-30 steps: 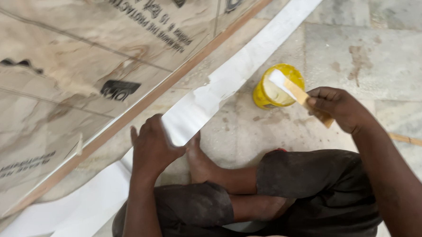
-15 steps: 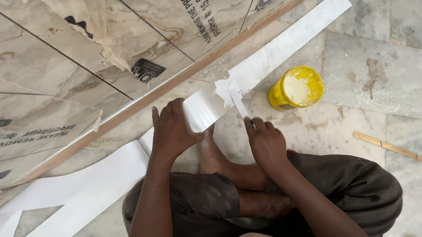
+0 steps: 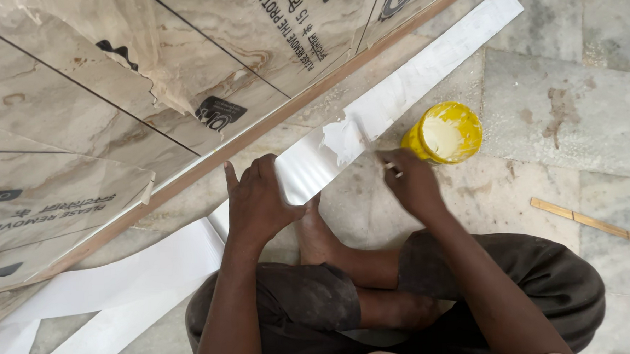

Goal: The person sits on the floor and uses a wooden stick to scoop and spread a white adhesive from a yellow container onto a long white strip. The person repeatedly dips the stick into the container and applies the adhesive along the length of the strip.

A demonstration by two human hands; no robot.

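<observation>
A long white laminate strip [image 3: 410, 81] runs diagonally across the stone floor, with a smear of white glue [image 3: 341, 137] on its middle. My left hand [image 3: 259, 201] presses flat on the strip just left of the smear. My right hand [image 3: 411, 183] pinches a small wooden stick [image 3: 392, 168] beside the strip's lower edge. A yellow glue tin [image 3: 446, 132], open and filled with pale glue, stands just right of that hand. My bare foot [image 3: 317, 233] rests under the strip.
A large board [image 3: 78, 102] with film-covered laminate and a wooden edge lies at the upper left. Another white strip [image 3: 122, 306] lies at the lower left. A thin wooden stick [image 3: 593, 221] lies on the floor at right.
My right hand went from holding the stick over the tin to the strip, spread glue there, and now sits lower beside the strip. The view shifted up and left.
</observation>
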